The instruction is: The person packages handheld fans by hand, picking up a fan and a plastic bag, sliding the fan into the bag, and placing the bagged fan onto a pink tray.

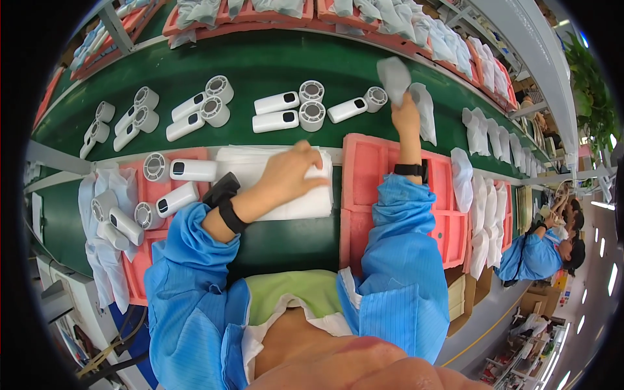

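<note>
Over the green bench (266,58), the right hand (406,116) has its grip pinching a translucent bag (393,75), just left of another bagged item (426,114). Nearer the body, the left hand (287,174) hovers or rests, fingers bent, at the white sheet stack (299,208); whether its grip pinches anything, I cannot tell.

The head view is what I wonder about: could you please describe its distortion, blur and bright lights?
In the head view, the green work surface bows in an arc; in the head view, the left hand looks slightly soft, perhaps from motion; at the head view's far right, the ceiling lights show as white streaks.
</note>
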The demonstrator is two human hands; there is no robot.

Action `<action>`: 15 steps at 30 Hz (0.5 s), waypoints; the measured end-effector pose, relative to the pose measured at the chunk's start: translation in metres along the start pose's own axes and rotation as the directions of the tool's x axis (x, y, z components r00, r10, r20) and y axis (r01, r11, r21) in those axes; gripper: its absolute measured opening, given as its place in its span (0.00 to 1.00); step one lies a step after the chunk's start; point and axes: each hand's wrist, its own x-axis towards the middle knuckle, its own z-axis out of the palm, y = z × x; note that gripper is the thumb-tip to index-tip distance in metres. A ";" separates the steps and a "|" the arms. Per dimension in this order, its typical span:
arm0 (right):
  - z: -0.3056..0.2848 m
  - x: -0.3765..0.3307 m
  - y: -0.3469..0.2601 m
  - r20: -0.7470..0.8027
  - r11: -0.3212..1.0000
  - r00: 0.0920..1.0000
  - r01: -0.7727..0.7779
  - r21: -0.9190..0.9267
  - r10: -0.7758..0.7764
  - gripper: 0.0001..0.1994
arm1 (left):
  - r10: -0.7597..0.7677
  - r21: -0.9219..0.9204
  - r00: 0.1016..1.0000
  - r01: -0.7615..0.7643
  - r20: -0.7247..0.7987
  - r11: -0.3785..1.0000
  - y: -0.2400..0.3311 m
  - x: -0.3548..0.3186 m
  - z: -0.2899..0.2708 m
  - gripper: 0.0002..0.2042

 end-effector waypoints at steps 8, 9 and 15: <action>0.066 0.042 0.043 -0.246 0.896 0.861 0.430 -0.111 -0.444 0.34 | 0.085 0.290 0.992 -0.110 0.098 0.951 -0.024 0.012 0.042 0.14; 0.074 0.046 0.047 -0.211 0.875 0.858 0.483 0.017 -0.469 0.35 | 0.089 0.299 0.992 -0.112 0.090 0.948 -0.026 0.014 0.045 0.13; 0.064 0.033 0.042 0.062 0.913 0.965 0.220 0.343 -0.256 0.35 | 0.083 0.263 0.994 -0.099 0.069 0.960 -0.040 0.015 0.047 0.08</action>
